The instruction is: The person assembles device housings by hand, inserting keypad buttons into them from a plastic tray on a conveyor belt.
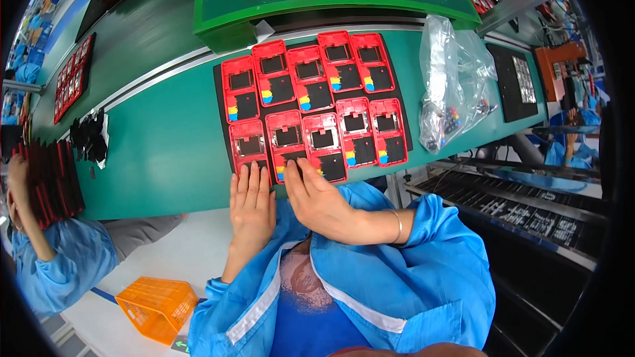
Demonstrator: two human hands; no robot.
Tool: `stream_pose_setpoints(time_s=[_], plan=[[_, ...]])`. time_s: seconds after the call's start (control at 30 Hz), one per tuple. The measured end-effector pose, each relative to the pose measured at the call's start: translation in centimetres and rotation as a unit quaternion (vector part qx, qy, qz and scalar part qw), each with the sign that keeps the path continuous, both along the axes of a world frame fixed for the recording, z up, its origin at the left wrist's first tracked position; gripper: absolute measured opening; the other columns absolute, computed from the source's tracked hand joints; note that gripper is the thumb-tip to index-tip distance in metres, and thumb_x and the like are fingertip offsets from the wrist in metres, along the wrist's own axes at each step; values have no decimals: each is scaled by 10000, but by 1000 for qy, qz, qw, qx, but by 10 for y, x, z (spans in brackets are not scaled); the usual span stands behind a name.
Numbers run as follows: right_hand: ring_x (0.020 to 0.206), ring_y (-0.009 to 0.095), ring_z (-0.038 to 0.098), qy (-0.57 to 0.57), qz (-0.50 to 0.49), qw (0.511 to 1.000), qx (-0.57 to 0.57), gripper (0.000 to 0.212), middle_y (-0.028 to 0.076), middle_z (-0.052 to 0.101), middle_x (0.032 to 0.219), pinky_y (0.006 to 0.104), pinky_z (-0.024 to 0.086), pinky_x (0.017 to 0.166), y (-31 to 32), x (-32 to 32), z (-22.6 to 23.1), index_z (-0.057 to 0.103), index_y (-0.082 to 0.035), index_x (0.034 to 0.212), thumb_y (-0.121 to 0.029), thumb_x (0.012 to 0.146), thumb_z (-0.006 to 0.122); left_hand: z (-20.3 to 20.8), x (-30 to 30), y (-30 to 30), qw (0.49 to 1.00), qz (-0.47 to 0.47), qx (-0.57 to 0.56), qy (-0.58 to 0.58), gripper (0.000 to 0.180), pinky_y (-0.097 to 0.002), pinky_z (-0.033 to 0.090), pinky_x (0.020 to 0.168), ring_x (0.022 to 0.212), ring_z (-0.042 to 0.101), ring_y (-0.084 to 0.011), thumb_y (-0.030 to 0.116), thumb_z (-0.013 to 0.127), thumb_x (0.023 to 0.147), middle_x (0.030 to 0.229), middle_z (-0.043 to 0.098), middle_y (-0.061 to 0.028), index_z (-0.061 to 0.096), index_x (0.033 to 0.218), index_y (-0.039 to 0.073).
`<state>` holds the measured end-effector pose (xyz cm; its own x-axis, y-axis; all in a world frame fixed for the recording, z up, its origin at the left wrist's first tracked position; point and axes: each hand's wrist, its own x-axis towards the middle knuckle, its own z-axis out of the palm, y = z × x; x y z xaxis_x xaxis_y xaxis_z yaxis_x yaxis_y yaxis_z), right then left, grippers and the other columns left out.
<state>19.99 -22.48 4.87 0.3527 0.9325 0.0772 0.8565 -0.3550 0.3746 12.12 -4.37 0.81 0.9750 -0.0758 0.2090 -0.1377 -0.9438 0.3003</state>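
Note:
Red plastic device shells point(325, 143) lie in two rows on a black tray point(221, 102). Each has a dark rectangular window, and most show small yellow and blue pieces at the lower left. My left hand point(251, 201) rests with fingers stretched out, its fingertips on the lower edge of the nearest left shell point(249, 147). Beside it, my right hand point(321, 201) has its fingers extended too. Its fingertips touch the lower part of the second shell point(287, 133) in the near row, partly hiding it. Neither hand visibly grips anything.
A clear plastic bag point(456, 86) with small coloured pieces lies right of the tray. Beyond it is a black tray with pale parts point(516, 82). A green raised shelf point(337, 6) runs behind. At left, a co-worker's hand point(18, 175) touches stacked red-and-black pieces point(49, 178).

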Motion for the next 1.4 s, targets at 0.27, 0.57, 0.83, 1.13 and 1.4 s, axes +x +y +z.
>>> stream_pose_setpoints(time_s=[0.27,0.57,0.83,1.13,1.4], plan=[[1378,443,499,153,-89,978,112,584,347,524,1427,547,323,1218,-59,-6,-6,572,147,1332,-242,897,588,9,12,-22,996,-65,-19,-60,610,-610,234,1223,1495,368,-406,99,687,916,1563,450,-221,488,1477,-32],[1440,351,444,199,-161,933,254,569,229,540,1455,534,289,1232,-93,15,-8,587,68,1358,-284,912,634,-2,48,-58,988,-154,17,-13,559,-548,305,1215,1480,405,-359,223,660,947,1548,482,-175,543,1433,-28],[1459,336,431,195,-162,936,243,635,183,507,1511,573,281,1222,-104,18,-25,571,-59,1423,-337,877,735,-1,52,-60,986,-152,48,-40,520,-586,354,1178,1424,484,-368,57,685,870,1479,566,-162,597,1376,-23],[1459,366,411,200,-176,925,270,623,165,486,1541,564,274,1212,-118,22,-17,554,-10,1422,-322,908,716,4,61,-62,978,-199,-8,-54,530,-496,419,1157,1367,548,-340,-21,612,815,1417,603,-193,618,1345,-37],[1377,368,495,146,-186,927,292,529,169,535,1491,507,395,1150,-138,22,-28,638,-24,1325,-292,882,745,4,61,-72,979,-187,71,-41,492,-512,403,1147,1379,518,-345,67,658,892,1449,573,-182,610,1381,54]])
